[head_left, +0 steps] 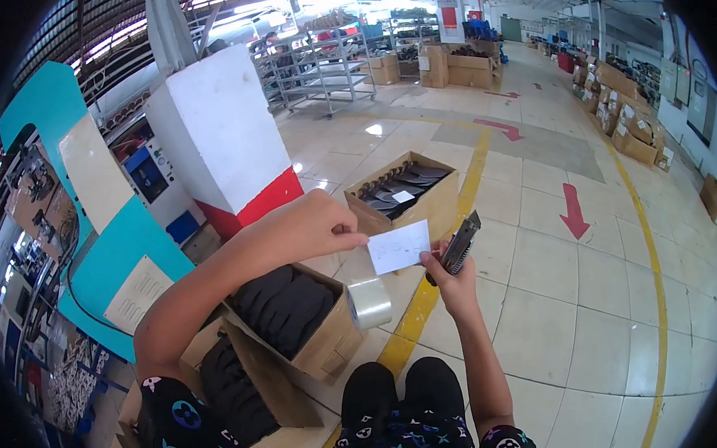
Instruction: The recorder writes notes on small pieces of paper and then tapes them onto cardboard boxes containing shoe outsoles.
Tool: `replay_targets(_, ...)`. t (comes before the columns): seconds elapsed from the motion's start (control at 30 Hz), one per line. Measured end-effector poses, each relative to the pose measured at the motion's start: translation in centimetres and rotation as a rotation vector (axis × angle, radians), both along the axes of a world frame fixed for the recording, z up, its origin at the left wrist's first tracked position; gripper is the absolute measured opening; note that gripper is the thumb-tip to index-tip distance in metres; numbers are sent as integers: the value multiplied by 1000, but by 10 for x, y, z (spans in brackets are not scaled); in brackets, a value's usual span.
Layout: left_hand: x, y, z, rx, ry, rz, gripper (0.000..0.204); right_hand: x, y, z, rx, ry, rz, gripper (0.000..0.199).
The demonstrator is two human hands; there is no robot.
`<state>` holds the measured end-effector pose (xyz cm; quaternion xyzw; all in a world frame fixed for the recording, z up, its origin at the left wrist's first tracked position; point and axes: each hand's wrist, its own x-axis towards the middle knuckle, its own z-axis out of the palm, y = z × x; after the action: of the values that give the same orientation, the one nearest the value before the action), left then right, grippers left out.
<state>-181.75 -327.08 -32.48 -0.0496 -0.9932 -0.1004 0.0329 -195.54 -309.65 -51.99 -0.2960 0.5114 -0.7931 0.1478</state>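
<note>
My left hand [324, 224] is closed, its thumb and forefinger at the left corner of a small white paper slip [399, 247] with faint marks. My right hand [451, 279] pinches the slip's right edge with the thumb. Those same fingers wrap a dark oblong tool [460, 244] with a ridged edge; its exact kind is unclear. Below the slip, a roll of clear tape [369, 304] sits at the edge of an open cardboard box [328, 332] packed with dark flat pieces [283, 308]. Farther ahead, another open box [433, 199] holds similar dark pieces and a white slip [403, 197].
A third open box [266, 365] of dark pieces stands at lower left. To the left are a teal machine [121, 268] and a white-and-red pillar [226, 128]. Metal shelf racks [326, 72] stand behind, stacked cartons [623, 116] at far right. Yellow lines [405, 340] and red arrows [574, 211] mark the tiled floor.
</note>
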Motion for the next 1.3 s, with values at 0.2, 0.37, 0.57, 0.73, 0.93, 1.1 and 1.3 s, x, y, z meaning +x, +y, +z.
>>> replay_targets(0.2, -3, -8, -2, -11, 17, -11, 32, 9, -23, -8, -10, 46, -35, 23)
replay_targets(0.37, -7, -6, -5, -21, 35, -9, 30, 14, -37, -26, -45, 154, -174, 23)
replay_targets(0.57, -13, -15, -12, -62, 108, -106, 28, 27, -39, -26, 15, 175, -85, 23)
replay_targets(0.73, -16, -18, -11, -4, 77, -175, 23, 20, -39, -24, 19, 206, -14, 24)
replay_targets(0.93, -17, -23, -10, 5, 66, -128, 24, 15, -34, -16, 21, -50, 253, 28)
replay_targets(1.1, -8, -16, -9, -31, 56, 6, 29, 19, -33, -38, -34, -84, 259, 19)
replay_targets(1.3, 10, -12, -20, 1, 104, 4, 28, 64, -17, -113, 161, 205, 336, 24)
